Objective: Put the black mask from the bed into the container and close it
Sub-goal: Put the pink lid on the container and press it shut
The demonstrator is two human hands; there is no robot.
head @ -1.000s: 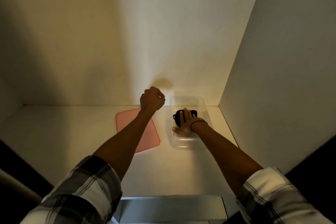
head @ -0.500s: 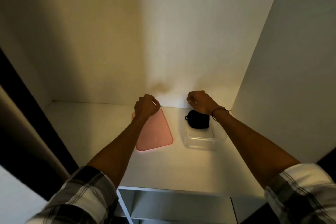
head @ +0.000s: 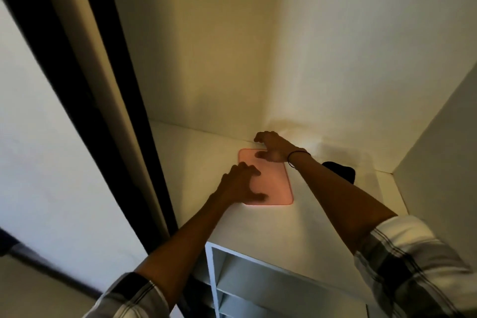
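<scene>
Both hands reach onto a white shelf top [head: 271, 224] set in a dim white alcove. The left hand [head: 238, 184] lies over the near-left part of a pink lid [head: 277, 183], fingers spread and curled, thumb pressed near the lid's near edge; whether the fingertips hook under the rim cannot be told, since the hand covers that corner. The right hand [head: 272, 148] is at the lid's far edge, fingers arched and open, thumb resting on the pink surface; the far-right corner is hidden beneath it, so a real grip there cannot be confirmed either. A thin dark band [head: 296, 156] circles the right wrist. The lid itself lies flat on the shelf. To the right, the black mask [head: 340, 170] shows only as a dark patch, its near-left part cut off by the right forearm. It sits inside the clear container [head: 361, 160], whose walls are faint and blurred against the white surface, so its outline is hard to trace; the container is uncovered. Plaid sleeves [head: 413, 266] are cropped at the bottom edge. Below the shelf front, open white compartments [head: 232, 279] are only partly visible, and a dark vertical frame [head: 108, 111] crosses the left side.
</scene>
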